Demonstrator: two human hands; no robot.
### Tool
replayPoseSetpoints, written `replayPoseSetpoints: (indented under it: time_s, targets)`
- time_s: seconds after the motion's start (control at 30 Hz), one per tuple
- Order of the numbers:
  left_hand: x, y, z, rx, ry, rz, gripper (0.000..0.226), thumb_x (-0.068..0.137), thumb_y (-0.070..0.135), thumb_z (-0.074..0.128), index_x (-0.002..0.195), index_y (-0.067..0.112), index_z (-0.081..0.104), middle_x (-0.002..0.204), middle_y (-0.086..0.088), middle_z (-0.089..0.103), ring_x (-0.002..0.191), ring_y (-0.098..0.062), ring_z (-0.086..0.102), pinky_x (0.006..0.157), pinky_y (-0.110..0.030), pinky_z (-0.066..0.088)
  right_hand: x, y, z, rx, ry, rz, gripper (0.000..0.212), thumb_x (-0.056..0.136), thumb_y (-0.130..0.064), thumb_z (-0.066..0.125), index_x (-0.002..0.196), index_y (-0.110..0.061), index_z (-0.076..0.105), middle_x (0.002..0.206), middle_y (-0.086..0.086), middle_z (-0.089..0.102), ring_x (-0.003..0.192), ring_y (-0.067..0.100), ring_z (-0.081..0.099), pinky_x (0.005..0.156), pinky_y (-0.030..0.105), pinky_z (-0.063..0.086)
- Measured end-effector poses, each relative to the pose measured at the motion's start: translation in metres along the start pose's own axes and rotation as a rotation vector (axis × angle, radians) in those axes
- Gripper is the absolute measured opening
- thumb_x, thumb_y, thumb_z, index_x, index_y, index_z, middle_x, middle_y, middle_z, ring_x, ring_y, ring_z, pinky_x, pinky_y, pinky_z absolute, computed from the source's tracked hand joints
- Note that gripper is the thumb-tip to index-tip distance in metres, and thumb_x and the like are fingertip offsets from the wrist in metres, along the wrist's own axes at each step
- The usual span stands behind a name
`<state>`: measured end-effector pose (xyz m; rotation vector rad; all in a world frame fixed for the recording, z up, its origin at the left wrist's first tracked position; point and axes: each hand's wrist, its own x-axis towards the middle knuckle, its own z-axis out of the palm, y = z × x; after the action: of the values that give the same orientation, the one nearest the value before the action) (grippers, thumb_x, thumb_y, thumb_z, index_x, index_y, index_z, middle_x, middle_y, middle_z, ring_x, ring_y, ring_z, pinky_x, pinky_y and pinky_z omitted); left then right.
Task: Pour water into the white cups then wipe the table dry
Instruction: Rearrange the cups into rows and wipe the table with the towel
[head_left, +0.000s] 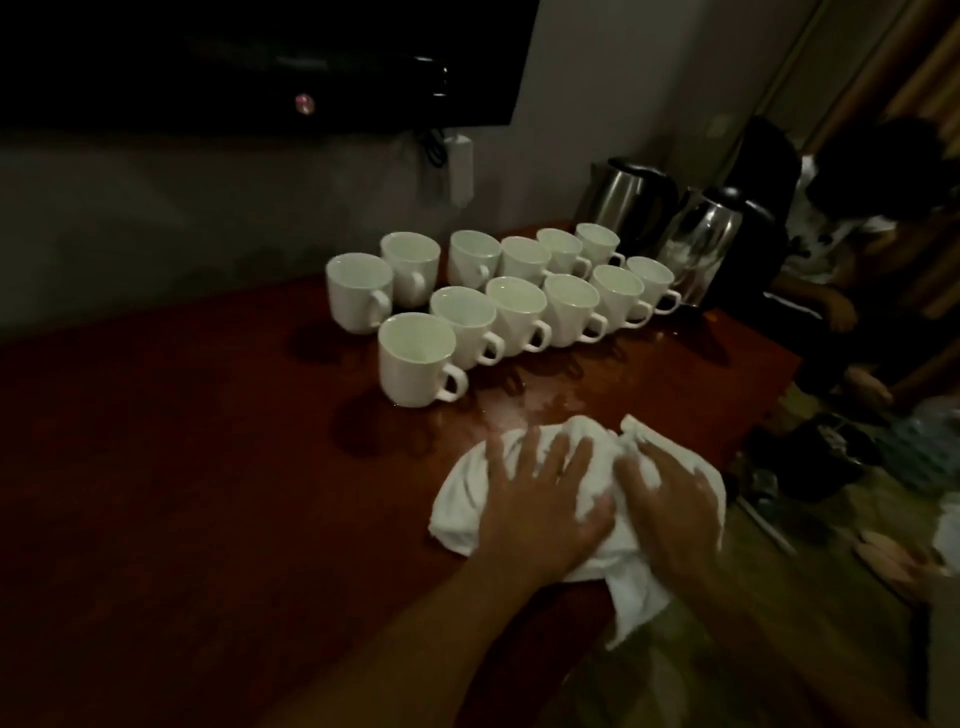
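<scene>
— What's the room like?
— Dim, with little light anywhere. A grey wall (208, 208) stands behind, and a dark television (260, 62) is mounted high on it.
— Furniture?
— A reddish-brown wooden bench (156, 467) against that wall. Right of it is a pale floor (826, 525), and what may be a tan curtain (924, 67) in the far corner.

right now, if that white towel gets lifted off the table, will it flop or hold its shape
Probably floppy: the white towel lies crumpled and one end droops over the table edge. Likely heavier than it looks, since it sits by the wet patch and may be soaked. It should slide rather than roll under the left hand pressing it.
</scene>
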<state>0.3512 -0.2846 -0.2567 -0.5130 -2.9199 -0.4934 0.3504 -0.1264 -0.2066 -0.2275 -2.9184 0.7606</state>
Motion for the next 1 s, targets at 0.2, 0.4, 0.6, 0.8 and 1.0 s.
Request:
replayPoseSetpoints:
  time_s: [0.2,0.4,0.6,0.8,1.0]
  targets:
    - [-0.077,-0.064,-0.034,0.049,-0.012,-0.068,0.076,0.09,0.072,0.005,0.158,0.038,0.006,0.166,0.007,0.016,0.154,-0.022,0.003,0.114,-0.066,-0.01,-0.053,-0.052,0.061,-0.159,0.027,-0.061,0.052,0.098,-0.06,0.036,0.143,-0.036,0.046,0.148,-0.008,0.049,0.141,0.012,0.037,0.122,0.044,0.011]
    - [-0.123,-0.129,-0.062,0.063,-0.001,-0.118,0.076,0.087,0.076,0.005,0.156,0.044,0.006,0.164,0.015,0.018,0.153,-0.019,0.004,0.113,-0.069,-0.007,-0.091,-0.112,0.097,-0.287,0.022,-0.19,0.051,0.098,-0.059,0.035,0.144,-0.039,0.044,0.15,-0.015,0.045,0.142,0.005,0.032,0.121,0.047,0.012]
    - [-0.162,-0.196,-0.087,0.057,-0.024,-0.141,0.071,0.086,0.079,0.005,0.152,0.052,-0.003,0.165,0.015,0.016,0.153,-0.019,0.002,0.112,-0.07,-0.009,-0.129,-0.183,0.133,-0.01,0.161,-0.15,0.069,0.085,-0.072,0.024,0.125,-0.032,0.064,0.13,-0.011,0.065,0.129,0.01,0.051,0.119,0.052,0.018]
    - [-0.155,-0.24,-0.108,0.087,-0.151,-0.061,0.069,0.078,0.088,-0.004,0.14,0.064,-0.022,0.165,0.02,0.003,0.152,-0.013,-0.008,0.112,-0.069,-0.012,-0.137,-0.21,0.149,-0.047,0.157,-0.101,0.08,0.081,-0.078,0.022,0.134,-0.029,0.058,0.14,-0.007,0.058,0.135,0.012,0.044,0.12,0.053,0.013]
    - [-0.119,-0.281,-0.125,0.132,-0.253,0.064,0.07,0.083,0.082,0.006,0.145,0.06,-0.017,0.164,0.023,-0.006,0.151,-0.009,-0.013,0.116,-0.067,-0.008,-0.122,-0.232,0.166,-0.069,0.171,-0.081,0.08,0.084,-0.079,0.028,0.141,-0.027,0.049,0.148,-0.007,0.05,0.141,0.01,0.037,0.122,0.049,0.006]
